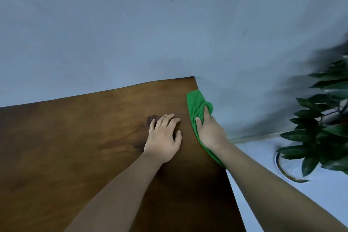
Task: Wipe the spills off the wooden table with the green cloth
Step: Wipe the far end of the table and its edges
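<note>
The bright green, nubby microfibre cloth (196, 107) lies bunched along the right edge of the dark brown wooden desk (75, 147), near its far corner; the right hand (210, 132) pins it with fingers curled into its folds. The left hand (163, 135) rests flat and empty — bracing. Pressing the soft pile flat and sweeping inward should serve best; no spill is plainly visible on the smooth, grain-streaked top.
</note>
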